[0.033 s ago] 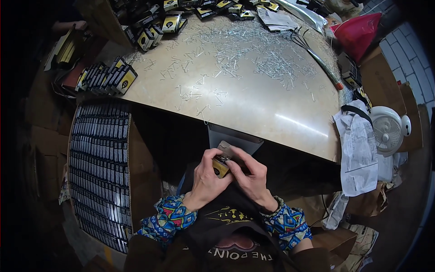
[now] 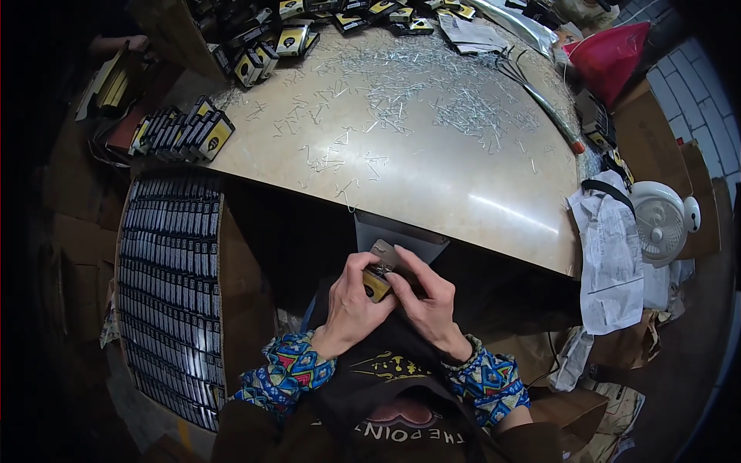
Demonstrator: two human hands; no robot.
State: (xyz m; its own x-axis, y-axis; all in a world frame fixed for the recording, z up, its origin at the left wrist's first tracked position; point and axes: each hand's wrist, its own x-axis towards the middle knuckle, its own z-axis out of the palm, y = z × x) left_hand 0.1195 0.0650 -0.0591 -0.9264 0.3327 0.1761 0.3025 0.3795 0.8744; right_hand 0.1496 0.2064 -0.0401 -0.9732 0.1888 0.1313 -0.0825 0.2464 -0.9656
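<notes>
Just in front of my body, below the table's near edge, both hands hold a small yellow-and-black box [image 2: 375, 288]. Its grey flap [image 2: 383, 251] stands raised at the far end. My left hand [image 2: 347, 305] is closed around the box's left side. On the other side, my right hand [image 2: 432, 305] grips it, thumb at the opening and forefinger by the flap. Something small and shiny shows in the opening, too small to make out. Beyond the hands, bent wire hooks [image 2: 390, 112] lie scattered over the table [image 2: 440, 197].
At left, a carton [image 2: 222, 293] holds rows of packed boxes [image 2: 170, 270]. More small boxes [image 2: 185, 133] stand on the table's left corner. A white fan [image 2: 658, 220] and a paper sheet [image 2: 611, 262] are at right. A person's hand [image 2: 137, 42] shows far left.
</notes>
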